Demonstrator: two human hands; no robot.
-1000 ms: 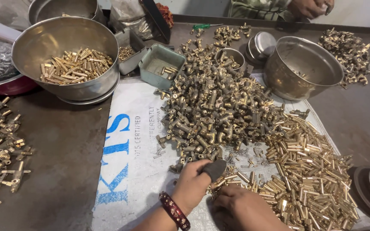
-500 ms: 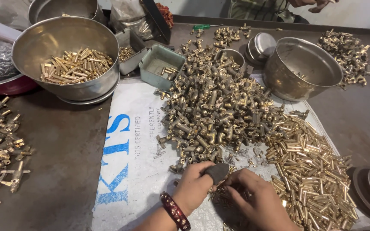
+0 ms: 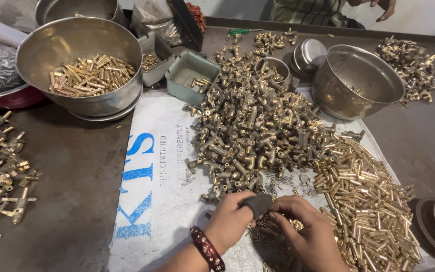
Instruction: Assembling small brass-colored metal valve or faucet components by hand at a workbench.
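Two hands at the near edge of the tabletop, among brass parts.

At far left corner, steel bowl (image 3: 79,65) with brass pins; in middle of white sack (image 3: 162,201), heap of brass fittings (image 3: 247,131). Left hand (image 3: 230,221) with red bangle, fingers closed on dark grey piece (image 3: 257,204). Right hand (image 3: 310,234) just beside, fingers bent narrow over small brass pins (image 3: 270,234); grip not possible to tell. Right of it, pile of brass tubes (image 3: 368,201).

Both hands meet at the near edge of the white sack sheet (image 3: 162,201). Left hand (image 3: 230,221) and right hand (image 3: 310,234) pinch a small dark grey piece (image 3: 257,204) between fingertips. Brass fittings heap (image 3: 250,131) just beyond; brass pins pile (image 3: 368,201) at right. Steel bowl (image 3: 79,63) at far-left corner holds pins.
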